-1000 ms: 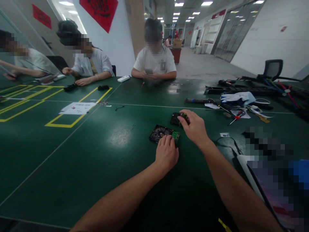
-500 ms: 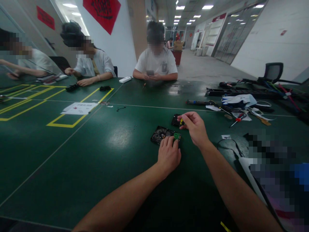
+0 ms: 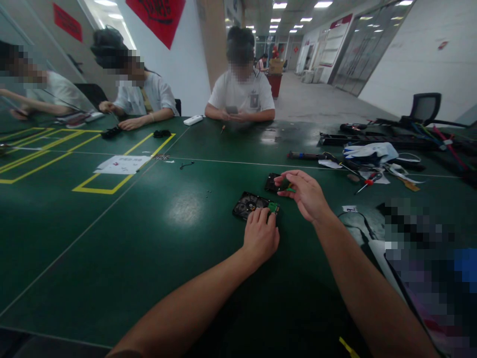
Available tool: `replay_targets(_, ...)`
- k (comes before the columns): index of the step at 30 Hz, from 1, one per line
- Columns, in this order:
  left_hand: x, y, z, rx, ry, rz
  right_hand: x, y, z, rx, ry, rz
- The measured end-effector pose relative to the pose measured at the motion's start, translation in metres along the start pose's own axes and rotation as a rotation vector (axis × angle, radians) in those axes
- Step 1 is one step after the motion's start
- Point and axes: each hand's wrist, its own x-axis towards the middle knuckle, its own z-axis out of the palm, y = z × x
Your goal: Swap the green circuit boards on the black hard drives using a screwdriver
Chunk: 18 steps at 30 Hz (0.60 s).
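Observation:
A hard drive (image 3: 246,204) with a dark face lies flat on the green table, a green circuit board (image 3: 274,207) showing at its right end. My left hand (image 3: 262,231) grips its near right edge, fingertips on the drive beside the board. Behind it, a smaller black drive-like block (image 3: 272,182) lies partly hidden by the fingers of my right hand (image 3: 302,193). Thumb and fingers of that hand pinch a small dark piece (image 3: 285,184) with green on it, just above the table; its kind is unclear.
Tiny screws or bits (image 3: 208,192) lie left of the drive. A red-handled screwdriver (image 3: 368,182), a dark tool (image 3: 303,155), white gloves (image 3: 370,151) and cables are at the right. A white paper (image 3: 121,164) lies at the left. Several people sit across the table.
My right hand has shifted slightly right and turned, so the pinched piece shows dark and green instead of yellow and black. My left hand stays on the hard drive.

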Motion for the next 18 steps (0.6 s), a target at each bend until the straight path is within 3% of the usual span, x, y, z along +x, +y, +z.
replay_targets(4, -0.0002, 0.0003, -0.0018, 0.004, 0.000, 0.007, 0.0004, -0.0005, -0.0006, 0.008, 0.036, -0.005)
replay_targets(12, -0.0007, -0.0007, 0.0001, -0.022, -0.001, 0.002, -0.0030, -0.0072, -0.0022, -0.087, -0.050, -0.024)
replay_targets(18, -0.0008, 0.0000, -0.0005, -0.024, -0.014, -0.003, -0.0005, -0.0065, -0.0035, -0.150, -0.006, -0.018)
